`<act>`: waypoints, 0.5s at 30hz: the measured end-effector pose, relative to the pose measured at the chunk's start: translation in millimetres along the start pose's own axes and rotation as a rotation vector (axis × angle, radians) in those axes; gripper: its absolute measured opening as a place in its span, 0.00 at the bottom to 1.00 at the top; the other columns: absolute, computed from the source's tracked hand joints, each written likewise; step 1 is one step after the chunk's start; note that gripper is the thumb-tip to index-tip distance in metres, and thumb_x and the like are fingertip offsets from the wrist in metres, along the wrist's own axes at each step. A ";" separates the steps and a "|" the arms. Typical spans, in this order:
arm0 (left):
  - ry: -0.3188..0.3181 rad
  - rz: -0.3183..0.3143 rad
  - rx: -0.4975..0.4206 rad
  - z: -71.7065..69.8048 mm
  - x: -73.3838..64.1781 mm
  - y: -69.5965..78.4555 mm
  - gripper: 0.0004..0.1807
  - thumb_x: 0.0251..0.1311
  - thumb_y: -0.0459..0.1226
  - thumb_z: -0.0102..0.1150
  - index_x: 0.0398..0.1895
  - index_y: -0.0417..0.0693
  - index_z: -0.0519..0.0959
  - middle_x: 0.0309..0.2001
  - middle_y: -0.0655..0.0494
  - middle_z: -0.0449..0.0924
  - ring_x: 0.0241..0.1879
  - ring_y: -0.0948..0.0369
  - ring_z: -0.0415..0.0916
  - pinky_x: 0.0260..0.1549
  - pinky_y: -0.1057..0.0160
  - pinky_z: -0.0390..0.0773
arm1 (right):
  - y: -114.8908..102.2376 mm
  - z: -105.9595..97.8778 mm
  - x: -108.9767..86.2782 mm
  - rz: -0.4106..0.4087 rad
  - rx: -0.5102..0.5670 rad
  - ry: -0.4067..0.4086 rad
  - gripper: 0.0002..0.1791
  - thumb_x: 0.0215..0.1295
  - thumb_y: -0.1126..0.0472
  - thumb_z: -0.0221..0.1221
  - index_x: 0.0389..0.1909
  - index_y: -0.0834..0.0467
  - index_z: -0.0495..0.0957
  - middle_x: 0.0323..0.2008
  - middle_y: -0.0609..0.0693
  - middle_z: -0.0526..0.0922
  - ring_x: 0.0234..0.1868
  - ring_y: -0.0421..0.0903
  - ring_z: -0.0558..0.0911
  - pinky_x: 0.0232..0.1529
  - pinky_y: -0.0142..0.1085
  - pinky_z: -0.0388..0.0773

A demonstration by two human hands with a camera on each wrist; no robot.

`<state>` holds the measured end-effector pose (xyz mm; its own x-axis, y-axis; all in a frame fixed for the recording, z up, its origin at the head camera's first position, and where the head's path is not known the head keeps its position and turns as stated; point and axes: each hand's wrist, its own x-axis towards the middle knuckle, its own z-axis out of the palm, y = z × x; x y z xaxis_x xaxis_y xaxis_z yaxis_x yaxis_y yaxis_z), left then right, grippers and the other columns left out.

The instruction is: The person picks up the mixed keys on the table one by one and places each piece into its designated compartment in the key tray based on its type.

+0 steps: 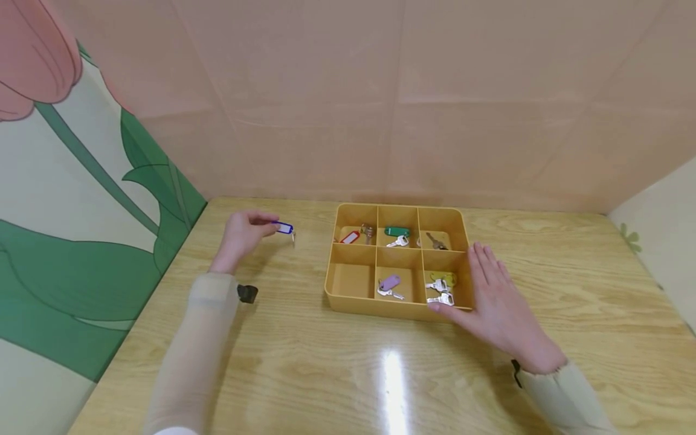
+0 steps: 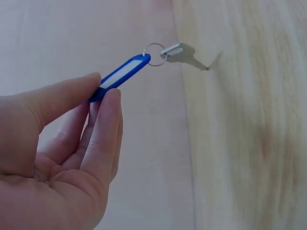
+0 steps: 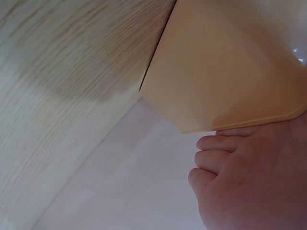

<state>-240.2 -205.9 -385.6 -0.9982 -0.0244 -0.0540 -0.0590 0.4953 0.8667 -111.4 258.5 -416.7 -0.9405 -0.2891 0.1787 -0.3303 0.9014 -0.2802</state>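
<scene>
My left hand [image 1: 247, 237] pinches a blue key tag [image 2: 120, 76] with a white label between thumb and fingertips. From its ring hangs a metal key [image 2: 184, 53], held above the table left of the box. A yellow-orange divided box [image 1: 353, 304] stands mid-table. My right hand [image 1: 502, 308] rests against its right side with fingers straight and the thumb at the front rim. Inside, the back row holds a red key tag [image 1: 350, 237], a green key tag [image 1: 397, 231] and a dark key [image 1: 437, 241]. In front lie a purple key tag [image 1: 389, 282] and a yellow key tag [image 1: 450, 278], with keys.
The box's front left compartment [image 1: 353, 281] shows its bare floor. A wooden table [image 1: 293, 362] meets a pinkish wall covering [image 1: 304, 121] behind the box. A wall with a painted flower [image 1: 92, 145] borders the left, and a pale wall [image 1: 663, 223] the right.
</scene>
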 end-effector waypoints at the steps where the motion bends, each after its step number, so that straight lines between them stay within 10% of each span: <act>1: 0.004 0.004 0.005 0.2 0.0 1.0 0.13 0.67 0.36 0.66 0.53 0.42 0.84 0.52 0.46 0.84 0.52 0.52 0.79 0.57 0.52 0.76 | 0.1 0.1 0.1 0.000 -0.001 0.000 0.67 0.61 0.27 0.60 0.79 0.69 0.38 0.80 0.63 0.36 0.79 0.59 0.36 0.76 0.54 0.35; 15: 0.004 0.031 0.045 -2.1 -7.6 19.9 0.13 0.68 0.38 0.66 0.54 0.45 0.85 0.52 0.48 0.84 0.53 0.52 0.78 0.58 0.50 0.74 | -0.9 -0.2 -0.1 0.010 0.009 0.002 0.68 0.60 0.26 0.61 0.80 0.66 0.36 0.80 0.62 0.36 0.80 0.56 0.34 0.76 0.55 0.36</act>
<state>-233.8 -197.7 -366.9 -0.9996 -0.0116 -0.0253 -0.0276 0.5345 0.8447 -111.0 257.7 -416.3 -0.9436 -0.2793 0.1778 -0.3215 0.9011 -0.2908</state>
